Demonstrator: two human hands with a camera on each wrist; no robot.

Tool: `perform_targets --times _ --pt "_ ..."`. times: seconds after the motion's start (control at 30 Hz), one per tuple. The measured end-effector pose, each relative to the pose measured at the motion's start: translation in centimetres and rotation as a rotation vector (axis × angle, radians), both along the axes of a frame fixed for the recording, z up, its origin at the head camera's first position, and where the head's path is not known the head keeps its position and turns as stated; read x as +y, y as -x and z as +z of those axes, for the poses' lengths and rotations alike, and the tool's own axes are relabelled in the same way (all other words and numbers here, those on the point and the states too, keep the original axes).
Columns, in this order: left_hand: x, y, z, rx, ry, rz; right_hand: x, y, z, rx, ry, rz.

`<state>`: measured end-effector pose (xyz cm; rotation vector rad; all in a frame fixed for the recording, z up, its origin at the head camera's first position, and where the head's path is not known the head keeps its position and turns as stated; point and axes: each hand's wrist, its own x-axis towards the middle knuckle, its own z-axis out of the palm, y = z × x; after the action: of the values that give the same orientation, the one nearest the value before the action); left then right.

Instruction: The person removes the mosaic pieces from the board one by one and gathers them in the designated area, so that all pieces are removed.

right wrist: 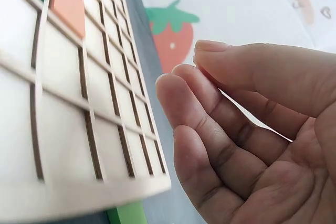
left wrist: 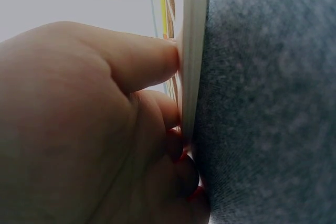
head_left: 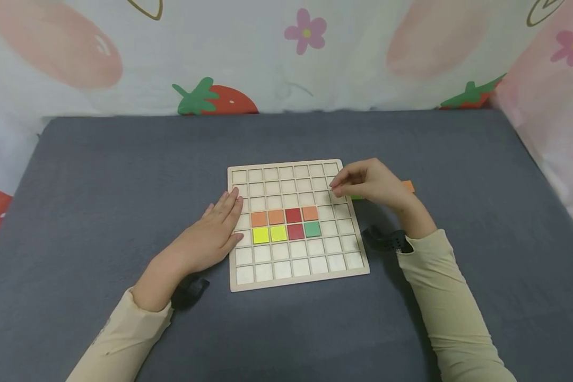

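Note:
A light wooden grid board [head_left: 282, 271] lies flat on the table. Near its middle are two rows of square tiles: orange [head_left: 275, 217] and red [head_left: 293, 215] in the upper row, yellow [head_left: 260, 235], red and green [head_left: 312, 229] in the lower. My left hand [head_left: 205, 239] rests on the board's left edge, fingers fairly straight; the left wrist view has its thumb [left wrist: 152, 61] against that edge. Over the upper right edge hovers my right hand [head_left: 374, 183], fingers loosely bent. Between its thumb and fingertips [right wrist: 176, 95] no tile shows in the right wrist view.
Right of the board, partly behind the right hand, lie an orange piece [head_left: 408, 185] and a green piece [head_left: 357, 197]. Dark grey cloth [head_left: 124, 175] covers the table. A printed white curtain [head_left: 353, 63] hangs behind its far edge.

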<state>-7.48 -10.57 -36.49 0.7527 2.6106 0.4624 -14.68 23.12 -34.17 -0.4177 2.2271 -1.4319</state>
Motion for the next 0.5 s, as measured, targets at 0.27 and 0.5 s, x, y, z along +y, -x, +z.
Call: perform_targets --times 0.27,0.5 --pt "0.2 0.1 -0.3 0.017 0.004 0.0 -2.2 0.0 -0.4 0.065 0.005 0.098" --pt "0.3 0.0 -0.4 0.021 0.014 0.004 -4.3 -0.1 -0.6 0.047 0.028 0.158"
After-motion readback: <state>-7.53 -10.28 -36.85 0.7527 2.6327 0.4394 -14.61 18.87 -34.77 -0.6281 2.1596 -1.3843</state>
